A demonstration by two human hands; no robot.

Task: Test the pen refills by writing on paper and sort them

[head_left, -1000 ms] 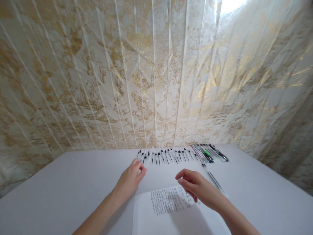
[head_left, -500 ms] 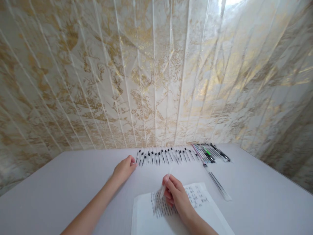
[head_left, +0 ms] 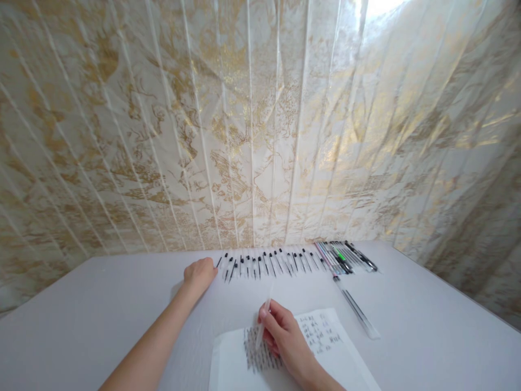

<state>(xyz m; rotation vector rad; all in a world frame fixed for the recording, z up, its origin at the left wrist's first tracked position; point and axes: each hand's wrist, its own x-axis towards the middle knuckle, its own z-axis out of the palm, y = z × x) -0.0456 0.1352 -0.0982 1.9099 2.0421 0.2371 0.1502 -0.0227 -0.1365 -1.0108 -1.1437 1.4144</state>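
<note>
My left hand [head_left: 199,276] is closed at the left end of a row of small black-topped pen pieces [head_left: 266,263]. A thin dark pen refill [head_left: 218,263] sticks out at its fingertips; the fingers partly hide its lower end. Held upright and slightly tilted in my right hand [head_left: 280,331] is a whitish, see-through pen barrel [head_left: 264,320]. This hand rests over a sheet of paper [head_left: 325,369], on its patch of dense dark handwriting [head_left: 254,355].
Beyond the row's right end lies a group of pens [head_left: 345,258], one with a green part. Nearer, a clear sleeve with dark refills [head_left: 358,312] lies slantwise on the white table [head_left: 134,288]. A gold-patterned curtain [head_left: 252,136] hangs behind.
My left hand has moved a little left, and a dark refill now shows at its fingertips. My right hand with the barrel is slightly lower and further left as the view shifts.
</note>
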